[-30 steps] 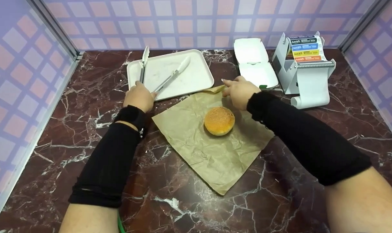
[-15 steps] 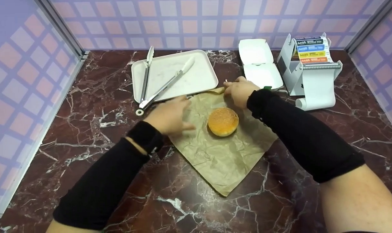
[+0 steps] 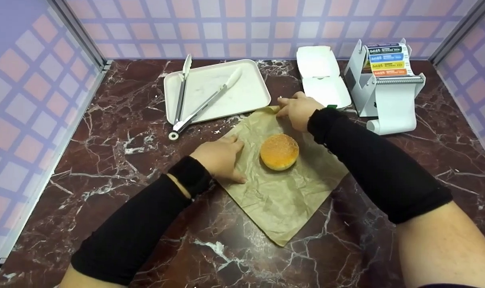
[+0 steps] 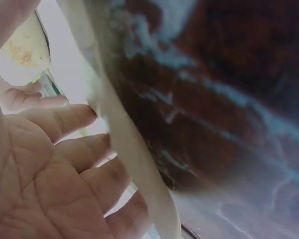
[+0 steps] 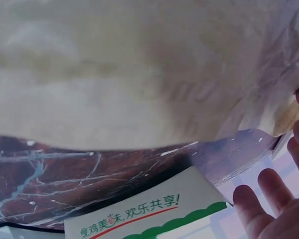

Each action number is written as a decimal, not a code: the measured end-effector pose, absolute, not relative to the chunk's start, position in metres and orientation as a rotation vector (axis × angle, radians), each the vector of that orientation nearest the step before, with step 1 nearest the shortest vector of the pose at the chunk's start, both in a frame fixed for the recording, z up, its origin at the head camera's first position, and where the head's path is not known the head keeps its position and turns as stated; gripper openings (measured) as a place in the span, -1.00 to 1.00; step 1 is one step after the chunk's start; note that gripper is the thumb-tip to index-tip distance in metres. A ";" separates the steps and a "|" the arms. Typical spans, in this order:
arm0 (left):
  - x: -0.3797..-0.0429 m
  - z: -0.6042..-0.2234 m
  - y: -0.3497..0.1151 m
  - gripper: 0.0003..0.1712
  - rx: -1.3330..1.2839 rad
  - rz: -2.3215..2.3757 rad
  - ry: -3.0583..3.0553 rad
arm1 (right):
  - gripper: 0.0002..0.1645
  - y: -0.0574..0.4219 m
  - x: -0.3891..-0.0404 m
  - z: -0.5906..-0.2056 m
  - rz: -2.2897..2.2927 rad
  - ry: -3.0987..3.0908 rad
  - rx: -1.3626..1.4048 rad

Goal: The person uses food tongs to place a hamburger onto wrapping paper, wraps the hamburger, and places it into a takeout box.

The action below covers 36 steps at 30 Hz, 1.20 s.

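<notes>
A sesame-topped bun (image 3: 279, 152) lies on a creased sheet of brown wrapping paper (image 3: 282, 208) at the middle of the table. My left hand (image 3: 220, 158) is spread over the paper's left corner and hides it. In the left wrist view its fingertips touch the paper's edge (image 4: 124, 134), with the thumb apart. The bun (image 4: 22, 55) shows pale beyond. At the far corner of the paper my right hand (image 3: 300, 110) pinches the edge between thumb and forefinger. In the right wrist view the other fingers (image 5: 274, 189) stand off the paper (image 5: 114, 74).
Metal tongs (image 3: 204, 105) lie across a white tray (image 3: 250, 94) at the back left, handle end over its front edge. An opened white burger box (image 3: 324, 90) stands behind my right hand. A label dispenser (image 3: 386, 80) with a hanging white strip stands at the back right.
My left hand has let go of the tongs and come right and nearer onto the paper. My right hand stays at the far corner. The view has shifted slightly.
</notes>
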<state>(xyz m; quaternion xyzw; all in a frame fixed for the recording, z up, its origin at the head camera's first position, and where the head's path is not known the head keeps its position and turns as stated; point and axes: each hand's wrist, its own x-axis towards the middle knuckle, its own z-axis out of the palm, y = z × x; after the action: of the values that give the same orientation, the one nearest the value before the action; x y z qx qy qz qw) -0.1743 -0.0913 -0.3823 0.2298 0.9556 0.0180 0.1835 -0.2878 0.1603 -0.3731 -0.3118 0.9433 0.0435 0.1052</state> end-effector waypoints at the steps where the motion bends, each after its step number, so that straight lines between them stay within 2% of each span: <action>1: -0.174 -0.382 -0.090 0.33 0.652 0.049 2.688 | -0.32 0.161 -0.288 -0.373 0.119 2.784 -0.918; 6: -0.173 -0.382 -0.087 0.33 0.665 0.059 2.678 | -0.37 0.161 -0.288 -0.374 0.078 2.830 -0.945; 12: -0.172 -0.382 -0.085 0.36 0.650 0.049 2.689 | -0.76 0.157 -0.287 -0.376 -0.167 2.949 -1.129; 17: -0.172 -0.382 -0.082 0.39 0.619 0.043 2.705 | -0.90 0.149 -0.280 -0.374 -0.438 3.028 -1.088; 23: -0.173 -0.383 -0.079 0.37 0.562 0.027 2.734 | -0.73 0.144 -0.268 -0.361 -0.607 3.057 -1.009; 29: -0.174 -0.383 -0.079 0.36 0.510 0.015 2.748 | -0.81 0.147 -0.253 -0.348 -0.709 3.091 -1.045; 36: -0.179 -0.383 -0.079 0.36 0.474 0.005 2.748 | -0.77 0.153 -0.229 -0.348 -0.733 3.081 -1.150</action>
<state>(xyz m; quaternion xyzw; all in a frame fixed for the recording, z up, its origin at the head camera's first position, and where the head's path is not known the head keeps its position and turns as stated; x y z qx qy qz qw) -0.1791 -0.0793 -0.3831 0.1672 0.9701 0.0016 0.1758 -0.2293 0.1526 -0.3477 -0.3391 0.9085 -0.2161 -0.1138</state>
